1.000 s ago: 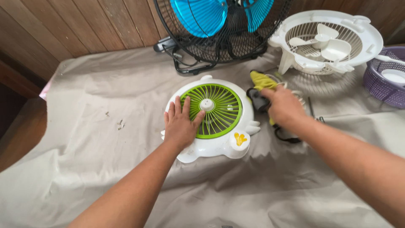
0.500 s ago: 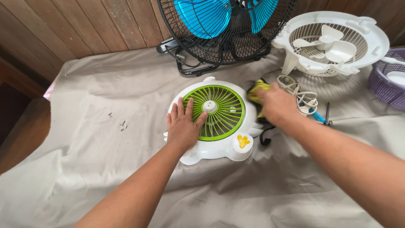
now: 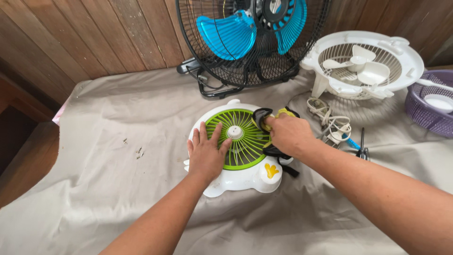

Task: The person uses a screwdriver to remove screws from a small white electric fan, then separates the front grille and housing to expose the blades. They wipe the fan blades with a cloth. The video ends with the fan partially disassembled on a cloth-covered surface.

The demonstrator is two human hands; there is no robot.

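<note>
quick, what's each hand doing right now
Left hand: open, flat on the fan grille.
Right hand: closed on a yellow-black tool.

On the cloth-covered tabletop (image 3: 108, 198) the small fan (image 3: 238, 148) lies flat in the middle, the caged fan (image 3: 250, 40) behind it, the coiled cord (image 3: 330, 120) to its right, with the second small fan (image 3: 365, 63) behind that cord.

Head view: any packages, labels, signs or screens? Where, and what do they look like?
No packages, signs or screens.
Yellow sticker: on the lower right foot of the white-and-green fan, small and irregular.
The left hand lies flat on the green grille; the right hand presses a yellow-and-black cloth on it.
</note>
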